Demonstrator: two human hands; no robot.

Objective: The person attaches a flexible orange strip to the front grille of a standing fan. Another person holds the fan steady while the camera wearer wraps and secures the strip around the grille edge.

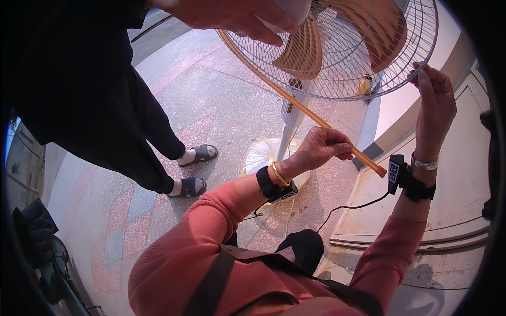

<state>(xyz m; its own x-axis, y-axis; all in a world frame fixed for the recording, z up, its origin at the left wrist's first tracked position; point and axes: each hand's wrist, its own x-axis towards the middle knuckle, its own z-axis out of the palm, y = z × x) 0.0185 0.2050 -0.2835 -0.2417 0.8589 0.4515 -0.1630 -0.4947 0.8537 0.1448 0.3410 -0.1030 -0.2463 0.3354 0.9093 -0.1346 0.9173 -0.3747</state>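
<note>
A standing fan's wire guard (345, 87) fills the upper right, with brown blades (301, 50) behind its bars. From the guard's left rim a long orange-brown strip (284, 94) runs down to the right, its end sticking out free. My left hand (319, 150) is closed, thumb and fingers pinching this strip near that end. Up on the right, my right hand (436, 100) grips the guard's rim between thumb and fingertips. Another person's hand (237, 18) reaches in at the top, beside the fan's white hub (289, 11).
The fan's white pole (286, 141) rises from a base wrapped in pale plastic (263, 152). A person in dark trousers (139, 105) and slippers stands left. Cream panelled doors (448, 205) are at the right. A black cable (345, 207) hangs from my right wrist device (396, 174).
</note>
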